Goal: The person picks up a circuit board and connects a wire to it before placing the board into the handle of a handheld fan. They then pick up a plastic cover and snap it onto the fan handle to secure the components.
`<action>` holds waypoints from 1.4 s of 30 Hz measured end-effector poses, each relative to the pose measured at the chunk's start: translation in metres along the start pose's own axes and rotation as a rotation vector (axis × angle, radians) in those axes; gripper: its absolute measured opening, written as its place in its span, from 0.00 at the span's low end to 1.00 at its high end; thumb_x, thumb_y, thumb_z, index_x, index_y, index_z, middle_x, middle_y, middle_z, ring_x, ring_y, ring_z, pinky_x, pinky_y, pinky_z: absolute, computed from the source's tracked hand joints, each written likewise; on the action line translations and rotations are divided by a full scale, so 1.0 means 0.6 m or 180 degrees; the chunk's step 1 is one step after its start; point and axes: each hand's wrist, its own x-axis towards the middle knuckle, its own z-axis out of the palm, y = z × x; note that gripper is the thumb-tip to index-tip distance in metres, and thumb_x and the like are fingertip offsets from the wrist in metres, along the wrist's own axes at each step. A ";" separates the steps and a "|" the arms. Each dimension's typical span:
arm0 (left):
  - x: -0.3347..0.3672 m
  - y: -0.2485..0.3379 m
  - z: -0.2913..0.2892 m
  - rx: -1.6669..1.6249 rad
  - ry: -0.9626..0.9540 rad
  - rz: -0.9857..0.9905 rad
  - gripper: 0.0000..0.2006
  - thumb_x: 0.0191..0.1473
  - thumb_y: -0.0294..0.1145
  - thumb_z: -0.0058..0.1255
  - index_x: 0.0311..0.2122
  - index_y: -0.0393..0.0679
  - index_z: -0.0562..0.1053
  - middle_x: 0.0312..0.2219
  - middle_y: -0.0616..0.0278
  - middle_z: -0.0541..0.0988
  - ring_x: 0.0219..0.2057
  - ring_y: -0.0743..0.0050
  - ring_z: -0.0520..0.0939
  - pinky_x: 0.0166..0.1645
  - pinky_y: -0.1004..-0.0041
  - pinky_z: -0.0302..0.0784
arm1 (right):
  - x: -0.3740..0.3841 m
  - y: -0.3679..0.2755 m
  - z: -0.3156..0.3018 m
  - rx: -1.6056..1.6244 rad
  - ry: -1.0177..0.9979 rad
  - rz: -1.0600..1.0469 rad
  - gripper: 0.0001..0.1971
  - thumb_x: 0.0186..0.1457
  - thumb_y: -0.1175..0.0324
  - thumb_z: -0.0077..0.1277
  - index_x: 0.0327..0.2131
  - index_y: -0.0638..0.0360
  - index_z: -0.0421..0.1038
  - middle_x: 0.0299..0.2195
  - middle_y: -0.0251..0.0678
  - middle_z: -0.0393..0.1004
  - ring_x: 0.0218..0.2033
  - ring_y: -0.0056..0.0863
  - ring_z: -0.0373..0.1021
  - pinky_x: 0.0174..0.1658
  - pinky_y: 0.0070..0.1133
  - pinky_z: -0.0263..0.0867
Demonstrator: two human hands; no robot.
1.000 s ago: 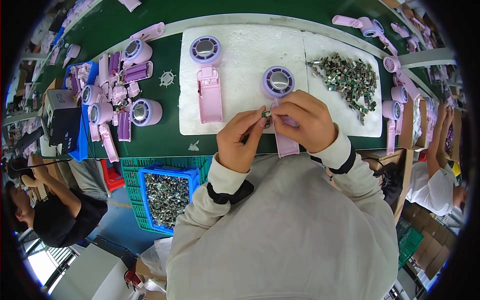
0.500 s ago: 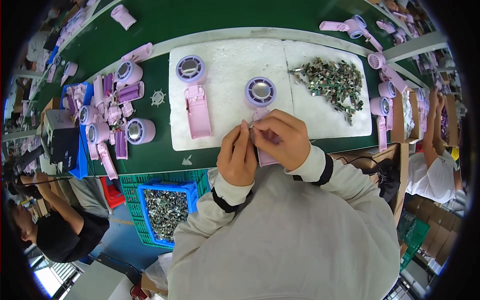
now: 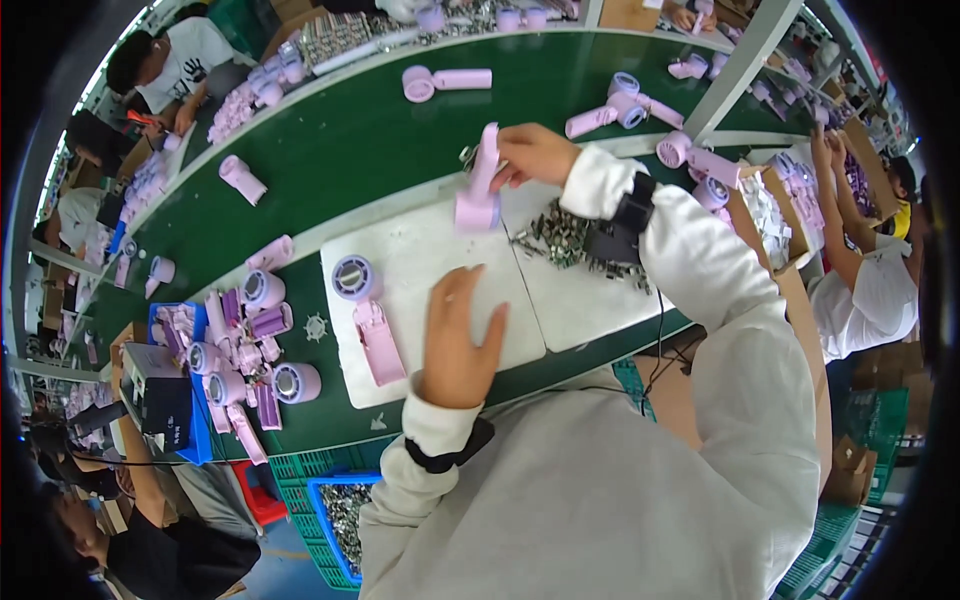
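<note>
My right hand (image 3: 536, 155) is raised over the far edge of the white foam board (image 3: 420, 232). It grips the handle of a pink handheld fan (image 3: 478, 210), whose round head hangs downward; a small part sticks out beside the handle. My left hand (image 3: 460, 335) hovers over the near part of the board, fingers spread and nothing in them. To its left lies another fan (image 3: 378, 345), its round lavender head toward the far side and its handle shell open. A pile of small circuit boards (image 3: 555, 235) is partly hidden by my right forearm.
Several pink fan parts and purple pieces (image 3: 268, 320) crowd the green table at left, beside a blue tray (image 3: 198, 410). Finished-looking fans (image 3: 625, 105) lie beyond a raised rail. A blue bin (image 3: 330, 520) of small metallic parts stands below. Co-workers sit around.
My hands were together at the fan on the board. Now my right hand has lifted that fan up and away, while my left hand has let go and opened. The view has shifted.
</note>
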 end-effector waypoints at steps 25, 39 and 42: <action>0.018 -0.005 0.048 -0.0484 -0.0007 -0.0499 0.11 0.55 0.19 0.54 0.44 0.40 0.77 0.31 0.53 0.80 0.29 0.60 0.83 0.37 0.68 0.79 | 0.017 0.130 -0.312 -0.6025 0.0639 0.0338 0.11 0.57 0.67 0.52 0.43 0.47 0.79 0.37 0.37 0.82 0.40 0.42 0.79 0.40 0.37 0.76; -0.111 -0.017 0.008 -0.2688 0.0299 -0.1633 0.14 0.61 0.16 0.47 0.52 0.33 0.71 0.38 0.59 0.78 0.37 0.72 0.82 0.46 0.72 0.79 | -0.146 0.015 -0.031 -0.0237 0.0467 -0.0036 0.12 0.60 0.71 0.55 0.44 0.68 0.73 0.38 0.42 0.79 0.30 0.26 0.78 0.32 0.20 0.75; -0.106 -0.018 0.004 -0.2822 0.0277 -0.1645 0.14 0.61 0.16 0.48 0.52 0.33 0.70 0.38 0.59 0.78 0.38 0.73 0.81 0.46 0.72 0.79 | -0.184 0.033 0.022 -0.0113 0.0327 0.0069 0.11 0.60 0.71 0.55 0.42 0.68 0.72 0.35 0.41 0.79 0.30 0.25 0.78 0.31 0.21 0.75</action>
